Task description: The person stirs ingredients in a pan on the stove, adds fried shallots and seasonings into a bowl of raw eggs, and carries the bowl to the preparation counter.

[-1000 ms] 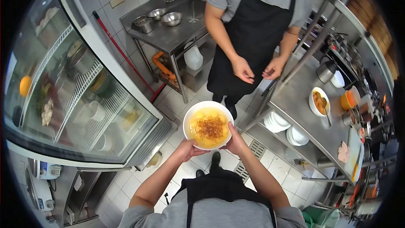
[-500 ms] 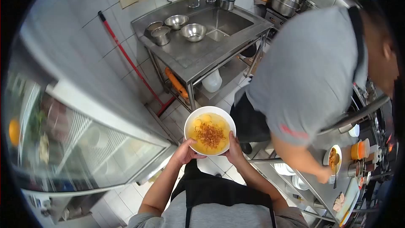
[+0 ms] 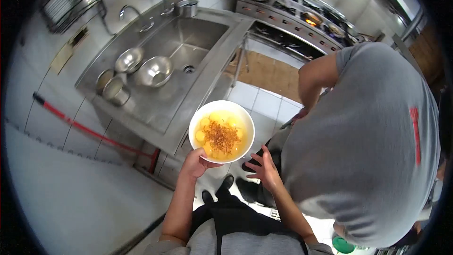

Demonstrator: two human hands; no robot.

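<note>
A white bowl (image 3: 192,134) is held out in front of me at waist height. In it lie several raw eggs (image 3: 204,123) with whole yolks, and a heap of brown crispy shreds (image 3: 222,138) sits on top. My left hand (image 3: 196,162) grips the near left rim, its thumb over the edge and its other fingers underneath. Just off the bowl's right side, my right hand (image 3: 265,169) is apart from it, fingers spread and nothing in them.
A co-worker in a grey shirt (image 3: 358,141) stands close on my right. To the left is a steel sink counter (image 3: 155,108) with metal bowls (image 3: 155,71). A stove (image 3: 302,23) with a lit flame is at the back. A red-handled squeegee (image 3: 94,132) leans by the wall.
My right hand has let go of the bowl and opened; the left still holds it. My view has turned right, toward the stove, and the co-worker now stands nearer with their back to me.
</note>
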